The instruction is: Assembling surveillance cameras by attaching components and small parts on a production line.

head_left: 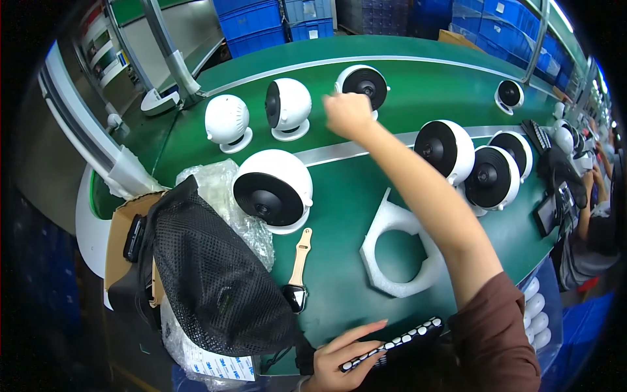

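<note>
White spherical device (366,83), black round face: one, on a foot, beyond the metal rail (326,154), toward the far edge of the green bench (333,261). Right hand (349,116): the nearer hand, overlapping the device's near left side in this view, the device lying just past the fingers; contact cannot be told. Forearm stretched diagonally from the near right corner; fingers curled close together, any grip hidden.

Black strip (406,338) with white discs: one, at the near edge, long axis slanting up to the right, held between the fingers of the left hand (333,359).

White foam frame (398,289): one, flat, round opening, beside the right forearm. Smartwatch (297,297): one, toward the left edge.
</note>
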Demonstrator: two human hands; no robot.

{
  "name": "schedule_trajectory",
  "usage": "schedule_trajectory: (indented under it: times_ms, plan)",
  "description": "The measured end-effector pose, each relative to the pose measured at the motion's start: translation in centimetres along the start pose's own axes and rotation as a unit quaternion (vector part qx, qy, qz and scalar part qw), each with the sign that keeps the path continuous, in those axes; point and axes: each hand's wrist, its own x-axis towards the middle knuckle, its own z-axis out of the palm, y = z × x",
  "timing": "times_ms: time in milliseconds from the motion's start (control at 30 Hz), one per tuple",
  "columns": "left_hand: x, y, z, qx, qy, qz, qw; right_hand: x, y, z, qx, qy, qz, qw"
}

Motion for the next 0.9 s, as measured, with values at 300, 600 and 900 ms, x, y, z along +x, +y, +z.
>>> schedule_trajectory:
  times_ms: [300,600,900]
  plan:
    - [0.0,1.2,-0.1,-0.059,0.018,-0.031,0.998,2.8,-4.9,3.5,0.139,0.177,0.020,0.974]
    - [-0.3,1.4,-0.1,-0.018,0.001,-0.054,0.998,-1.6,-2.2,-9.8,0.183,0.367,-0.065,0.910]
    - [1.0,0.7,1.3,0.011,0.025,0.010,1.000,-14.9,2.2,-17.6,0.340,-0.449,-0.027,0.826]
